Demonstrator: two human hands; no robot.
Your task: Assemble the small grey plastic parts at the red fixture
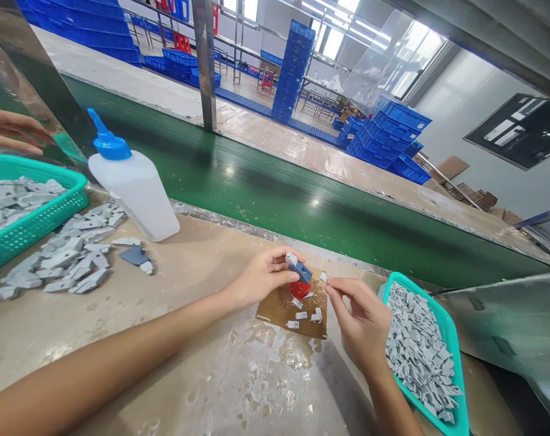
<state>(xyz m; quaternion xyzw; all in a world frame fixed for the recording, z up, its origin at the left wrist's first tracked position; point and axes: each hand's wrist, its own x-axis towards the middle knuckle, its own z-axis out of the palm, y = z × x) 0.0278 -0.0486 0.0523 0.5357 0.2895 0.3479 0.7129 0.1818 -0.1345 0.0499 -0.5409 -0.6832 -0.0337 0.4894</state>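
Observation:
My left hand [268, 272] grips a small plastic part [301, 270], dark blue-grey with a light grey end, just above a red round piece [301, 289]. Between the thumb and forefinger of my right hand [360, 315] is a small light grey piece [324, 277], held a short way right of the blue-grey part. Below both hands lies a brown square sheet [270, 312] with several small light grey pieces [301, 315] scattered on it.
At right stands a green basket [456, 363] full of small grey pieces. Leftward are a white bottle [143, 188] with a blue nozzle, a pile of grey parts [70, 257] and another green basket [39, 233]. Another person's hand [14, 130] shows far left. A green conveyor belt [256, 194] runs behind.

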